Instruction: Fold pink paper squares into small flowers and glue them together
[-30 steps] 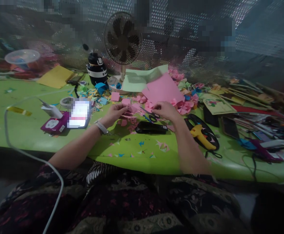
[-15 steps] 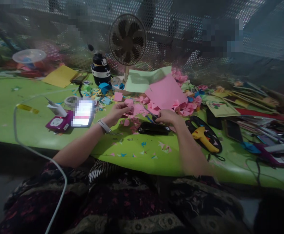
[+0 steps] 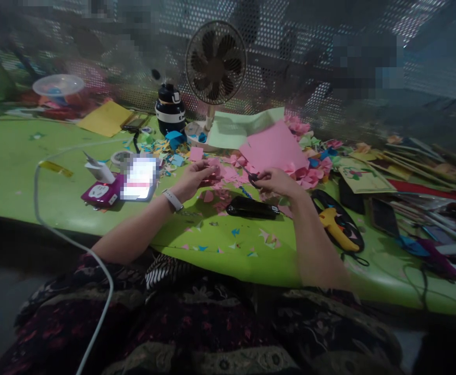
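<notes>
My left hand (image 3: 194, 180), a pale band on its wrist, is closed with thumb and fingertips on a small pink paper piece (image 3: 214, 167), partly hidden by the fingers. To the right, my right hand (image 3: 278, 183) is wrapped round the dark handles of scissors (image 3: 253, 176), whose blades point up and left toward the left hand. The blades are apart from the held piece. Between and below the hands lie pink paper scraps (image 3: 222, 196). A black stapler (image 3: 253, 208) rests just in front of the right hand.
Behind the hands lie a large pink sheet (image 3: 274, 147) and a pale green sheet (image 3: 231, 130). A fan (image 3: 216, 65) and black bottle (image 3: 170, 112) stand at the back. A lit phone (image 3: 139, 178) and purple extension socket (image 3: 99, 194) are left; a yellow glue gun (image 3: 339, 230) is right.
The camera view has shifted a little, so the whole table appears farther right. My right hand has lifted the scissors slightly. The left hand keeps its pinch.
</notes>
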Motion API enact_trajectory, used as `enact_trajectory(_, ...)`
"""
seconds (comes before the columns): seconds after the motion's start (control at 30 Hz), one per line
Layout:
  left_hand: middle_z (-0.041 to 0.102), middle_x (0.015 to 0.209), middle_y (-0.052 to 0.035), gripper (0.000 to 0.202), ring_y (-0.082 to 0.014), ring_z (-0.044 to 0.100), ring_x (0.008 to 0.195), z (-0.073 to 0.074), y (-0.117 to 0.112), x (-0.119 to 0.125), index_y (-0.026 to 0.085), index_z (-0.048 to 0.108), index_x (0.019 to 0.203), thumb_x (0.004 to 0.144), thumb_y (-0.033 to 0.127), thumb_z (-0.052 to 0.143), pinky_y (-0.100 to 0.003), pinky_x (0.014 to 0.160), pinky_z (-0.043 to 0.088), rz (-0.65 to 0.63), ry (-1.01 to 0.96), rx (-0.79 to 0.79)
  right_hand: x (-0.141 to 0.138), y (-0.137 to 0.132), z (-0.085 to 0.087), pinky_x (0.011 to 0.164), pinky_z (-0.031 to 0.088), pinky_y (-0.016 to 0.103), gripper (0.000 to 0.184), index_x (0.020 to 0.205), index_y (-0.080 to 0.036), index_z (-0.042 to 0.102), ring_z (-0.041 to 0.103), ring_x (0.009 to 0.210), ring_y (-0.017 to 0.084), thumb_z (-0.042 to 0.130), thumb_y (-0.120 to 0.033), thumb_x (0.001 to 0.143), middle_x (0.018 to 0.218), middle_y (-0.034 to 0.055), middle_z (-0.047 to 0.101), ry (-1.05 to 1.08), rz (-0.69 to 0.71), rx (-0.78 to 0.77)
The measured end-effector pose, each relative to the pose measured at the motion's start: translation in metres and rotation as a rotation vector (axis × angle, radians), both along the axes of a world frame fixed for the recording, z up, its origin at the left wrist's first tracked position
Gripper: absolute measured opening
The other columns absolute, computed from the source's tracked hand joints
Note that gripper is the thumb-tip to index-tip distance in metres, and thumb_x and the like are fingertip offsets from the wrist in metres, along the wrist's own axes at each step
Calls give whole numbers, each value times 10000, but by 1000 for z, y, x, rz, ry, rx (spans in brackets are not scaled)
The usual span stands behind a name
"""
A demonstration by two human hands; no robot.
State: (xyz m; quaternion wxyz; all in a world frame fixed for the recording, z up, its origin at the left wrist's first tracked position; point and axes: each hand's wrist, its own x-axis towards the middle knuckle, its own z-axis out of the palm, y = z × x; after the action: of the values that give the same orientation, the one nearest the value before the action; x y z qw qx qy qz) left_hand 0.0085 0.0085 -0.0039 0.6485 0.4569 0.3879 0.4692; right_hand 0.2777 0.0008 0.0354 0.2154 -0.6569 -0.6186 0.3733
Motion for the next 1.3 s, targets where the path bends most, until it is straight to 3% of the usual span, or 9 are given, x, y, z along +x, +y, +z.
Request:
enact_trajectory(0.17,749,839,-31,153,-102,709,760,0,0,0,157,625,791,825,204,766,-221,732,548,17,-45,-9,-17,-7,7,528,500,231,282,785,-171,576,593,539,99,845,-245,745,661,-8,625,201,30,23)
enact_trajectory(0.37,739,830,-13,80,-87,704,673,1,1,0,165,662,842,845,170,742,-173,567,502,71,-136,-86,-35,-19,9,540,510,220,284,804,-169,594,564,608,96,835,-313,766,700,-4,600,247,143,37)
enact_trajectory(0.6,766,937,-47,47,-96,720,793,-2,1,0,158,677,861,877,176,716,-204,734,556,79,-104,-39,-36,-14,-3,566,516,256,370,830,-176,598,559,632,112,851,-421,715,727,0,605,269,190,97)
enact_trajectory(0.83,761,873,-40,27,-90,723,768,3,1,-1,137,693,856,873,146,713,-178,672,538,103,-196,-50,-36,-20,9,617,501,272,347,881,-163,627,572,671,122,810,-429,755,790,26,631,244,172,80)
enact_trajectory(1.1,760,934,-48,98,-108,741,856,1,1,-2,155,681,912,890,245,714,-174,676,526,91,-120,5,-41,-26,18,664,478,285,333,889,-159,639,556,713,128,777,-441,780,846,38,626,197,247,25)
enact_trajectory(1.3,744,859,-42,113,-106,728,745,3,0,-2,136,652,820,864,195,738,-194,647,537,44,-149,22,-42,-29,20,694,485,295,408,895,-155,640,557,764,140,799,-497,738,877,47,630,221,238,18)
